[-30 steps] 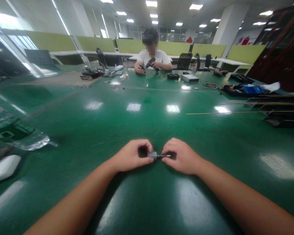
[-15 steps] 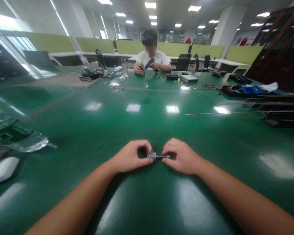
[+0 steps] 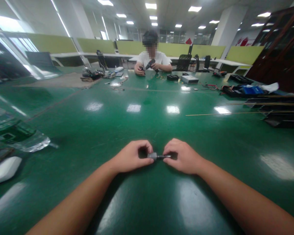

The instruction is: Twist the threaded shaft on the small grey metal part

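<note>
A small grey metal cylinder (image 3: 152,156) with a thin dark shaft (image 3: 159,157) lies level between my two hands, just over the green table (image 3: 147,127). My left hand (image 3: 129,158) pinches the cylinder between thumb and fingertips. From the opposite side, my right hand (image 3: 183,156) is closed in a pinch at the outer part of the shaft, whose bright tip shows between thumb and fingers. A short stretch of dark shaft is bare between the hands. The exact kind of this metal part is too small to make out.
At left lie a clear plastic bottle (image 3: 19,133) and a white object (image 3: 5,171). Black trays (image 3: 284,117) and thin rods (image 3: 225,113) are on the right. Across the table a person (image 3: 153,58) holds a power drill (image 3: 150,63), near a white box (image 3: 189,79).
My right hand has shifted slightly to the right, leaving a little more of the dark shaft bare. My left hand keeps its hold on the cylinder.
</note>
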Action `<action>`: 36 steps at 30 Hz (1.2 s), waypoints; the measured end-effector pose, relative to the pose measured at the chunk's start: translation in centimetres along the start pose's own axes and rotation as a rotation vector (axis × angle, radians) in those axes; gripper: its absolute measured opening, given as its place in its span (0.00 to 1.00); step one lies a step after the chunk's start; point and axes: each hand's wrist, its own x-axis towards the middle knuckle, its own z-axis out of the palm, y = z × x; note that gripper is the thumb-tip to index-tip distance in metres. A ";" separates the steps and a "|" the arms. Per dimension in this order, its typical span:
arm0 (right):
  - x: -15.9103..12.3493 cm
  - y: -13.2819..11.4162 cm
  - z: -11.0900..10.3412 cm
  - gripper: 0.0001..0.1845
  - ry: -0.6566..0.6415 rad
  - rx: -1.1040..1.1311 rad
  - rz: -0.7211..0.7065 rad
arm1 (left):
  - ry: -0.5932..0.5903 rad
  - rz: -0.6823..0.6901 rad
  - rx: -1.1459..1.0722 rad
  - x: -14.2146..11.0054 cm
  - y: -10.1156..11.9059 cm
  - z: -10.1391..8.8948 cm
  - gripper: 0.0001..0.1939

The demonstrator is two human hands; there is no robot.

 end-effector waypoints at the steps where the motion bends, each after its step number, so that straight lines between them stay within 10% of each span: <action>1: 0.0 0.0 0.0 0.05 0.002 -0.001 0.000 | 0.000 -0.001 -0.004 0.0 0.0 0.0 0.08; 36: -0.2 0.4 -0.4 0.03 0.002 0.000 0.012 | -0.013 0.124 -0.083 0.2 0.2 -0.8 0.03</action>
